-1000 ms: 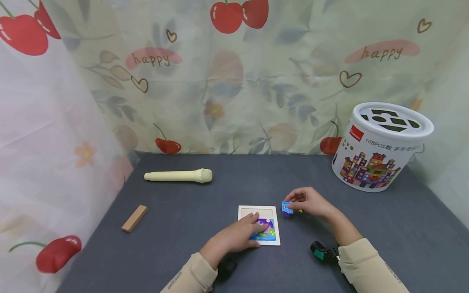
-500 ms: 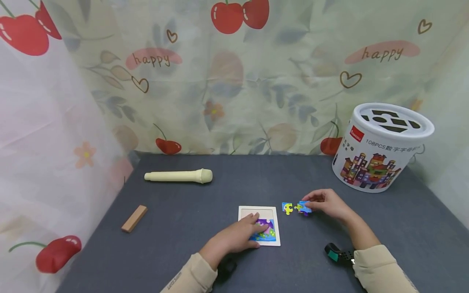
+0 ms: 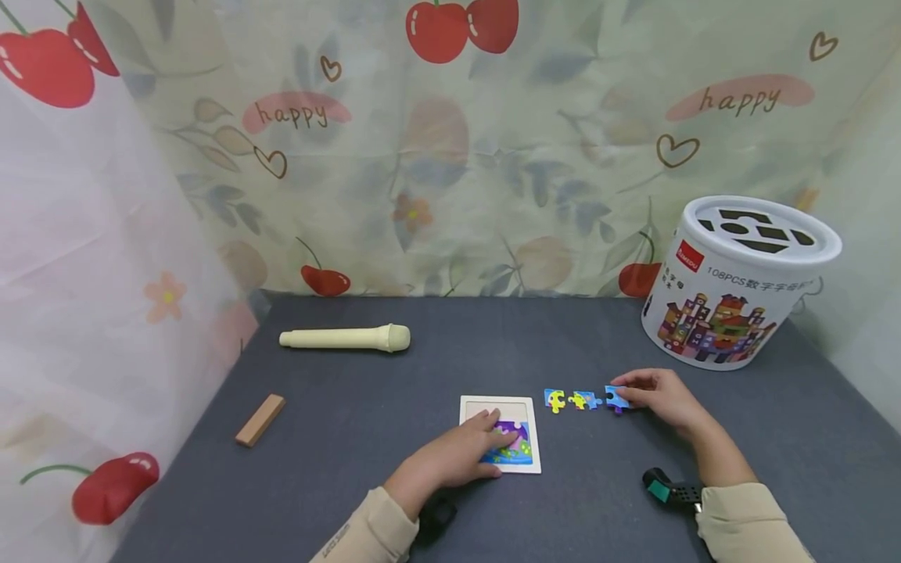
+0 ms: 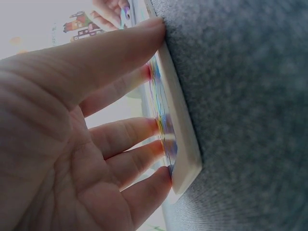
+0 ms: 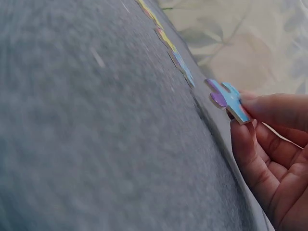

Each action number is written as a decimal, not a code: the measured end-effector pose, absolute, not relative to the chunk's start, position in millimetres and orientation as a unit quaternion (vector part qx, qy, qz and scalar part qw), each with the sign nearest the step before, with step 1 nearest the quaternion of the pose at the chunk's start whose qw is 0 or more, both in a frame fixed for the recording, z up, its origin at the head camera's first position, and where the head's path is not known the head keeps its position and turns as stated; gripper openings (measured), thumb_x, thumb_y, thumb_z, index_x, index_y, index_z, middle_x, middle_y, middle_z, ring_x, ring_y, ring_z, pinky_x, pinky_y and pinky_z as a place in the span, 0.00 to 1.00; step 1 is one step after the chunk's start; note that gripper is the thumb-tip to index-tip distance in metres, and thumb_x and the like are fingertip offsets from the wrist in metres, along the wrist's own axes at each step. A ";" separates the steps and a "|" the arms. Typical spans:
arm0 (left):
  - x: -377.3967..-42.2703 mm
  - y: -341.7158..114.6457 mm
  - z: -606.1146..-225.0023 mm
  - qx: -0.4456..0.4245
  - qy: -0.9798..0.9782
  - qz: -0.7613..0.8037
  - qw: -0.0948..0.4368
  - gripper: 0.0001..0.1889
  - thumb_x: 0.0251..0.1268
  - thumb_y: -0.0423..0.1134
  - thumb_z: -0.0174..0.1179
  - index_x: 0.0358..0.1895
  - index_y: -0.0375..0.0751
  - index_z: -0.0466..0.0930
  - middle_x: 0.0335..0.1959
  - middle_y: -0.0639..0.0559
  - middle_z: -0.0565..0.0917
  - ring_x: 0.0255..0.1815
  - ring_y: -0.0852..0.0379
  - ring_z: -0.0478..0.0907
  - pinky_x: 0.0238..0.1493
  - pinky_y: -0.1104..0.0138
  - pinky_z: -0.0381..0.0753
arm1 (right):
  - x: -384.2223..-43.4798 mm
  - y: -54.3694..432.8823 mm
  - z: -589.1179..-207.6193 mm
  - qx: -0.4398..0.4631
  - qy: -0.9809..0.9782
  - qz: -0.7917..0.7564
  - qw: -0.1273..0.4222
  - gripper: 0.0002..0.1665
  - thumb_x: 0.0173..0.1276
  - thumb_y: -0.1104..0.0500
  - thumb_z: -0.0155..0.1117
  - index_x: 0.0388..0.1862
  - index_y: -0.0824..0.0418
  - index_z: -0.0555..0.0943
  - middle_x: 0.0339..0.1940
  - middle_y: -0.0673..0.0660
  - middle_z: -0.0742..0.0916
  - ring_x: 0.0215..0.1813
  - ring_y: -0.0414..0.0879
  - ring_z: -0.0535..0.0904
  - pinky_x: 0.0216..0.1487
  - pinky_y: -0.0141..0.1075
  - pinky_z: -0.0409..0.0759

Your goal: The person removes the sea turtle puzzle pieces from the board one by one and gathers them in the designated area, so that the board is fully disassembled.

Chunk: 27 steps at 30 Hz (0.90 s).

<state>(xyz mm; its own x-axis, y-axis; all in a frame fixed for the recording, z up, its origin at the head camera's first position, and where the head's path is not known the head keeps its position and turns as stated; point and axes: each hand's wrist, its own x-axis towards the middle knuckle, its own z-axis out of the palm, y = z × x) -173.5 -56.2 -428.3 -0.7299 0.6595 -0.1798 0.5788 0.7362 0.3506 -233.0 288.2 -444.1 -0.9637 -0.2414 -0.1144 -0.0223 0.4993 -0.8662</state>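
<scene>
My left hand (image 3: 464, 450) lies with spread fingers across a small puzzle board (image 3: 522, 469) with a pale wooden frame. Purple, blue and green pieces fill the lower part of the board that shows; its upper part is bare wood. In the left wrist view the fingertips touch the pieces, and the thumb (image 4: 139, 36) rests at the frame's edge. My right hand (image 3: 662, 399) pinches a blue and purple puzzle piece (image 5: 228, 100) between thumb and finger. Left of it on the table lie a yellow and blue puzzle piece (image 3: 554, 400) and another puzzle piece (image 3: 584, 400), in a row.
A cream toy microphone (image 3: 345, 338) lies at the back left. Nearer on the left is a wooden block (image 3: 260, 420). A large white bucket (image 3: 732, 289) with a holed lid stands at the back right. Patterned cloth (image 3: 457, 219) hangs behind the dark table (image 3: 352, 485).
My right hand has moved to the right. It has left two pieces lying in a row on the table and now pinches another piece. My left hand has stayed on the board.
</scene>
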 end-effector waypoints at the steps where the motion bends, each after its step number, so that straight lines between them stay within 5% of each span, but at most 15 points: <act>1: -173.5 -56.2 -428.1 0.336 0.920 0.137 0.149 0.28 0.61 0.45 0.61 0.66 0.54 0.68 0.72 0.42 0.61 0.73 0.45 0.56 0.69 0.58 0.62 | -233.2 289.8 -444.5 -0.074 0.859 -0.494 0.112 0.22 0.68 0.56 0.58 0.52 0.74 0.77 0.42 0.58 0.85 0.34 0.33 0.78 0.37 0.31 0.80; 15: -174.1 -55.7 -429.3 0.332 0.921 0.135 0.154 0.28 0.61 0.46 0.60 0.66 0.54 0.68 0.72 0.43 0.60 0.74 0.46 0.55 0.70 0.58 0.61 | -231.3 290.4 -450.0 -0.063 0.869 -0.483 0.083 0.20 0.65 0.58 0.61 0.46 0.75 0.78 0.30 0.51 0.84 0.28 0.34 0.75 0.30 0.31 0.78; 27: -174.0 -56.8 -430.0 0.336 0.920 0.141 0.149 0.28 0.61 0.45 0.60 0.66 0.53 0.68 0.72 0.42 0.60 0.73 0.45 0.55 0.70 0.58 0.61 | -232.5 286.4 -453.8 -0.056 0.889 -0.449 0.067 0.16 0.66 0.60 0.60 0.44 0.73 0.79 0.29 0.54 0.84 0.26 0.35 0.73 0.28 0.30 0.76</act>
<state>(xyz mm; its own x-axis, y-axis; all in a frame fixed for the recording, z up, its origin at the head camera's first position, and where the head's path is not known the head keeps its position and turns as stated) -174.0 -56.8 -430.0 -0.7305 0.6590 -0.1792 0.5753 0.7352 0.3584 -232.5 286.4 -453.8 -0.9847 -0.1596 -0.0699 -0.0386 0.5910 -0.8057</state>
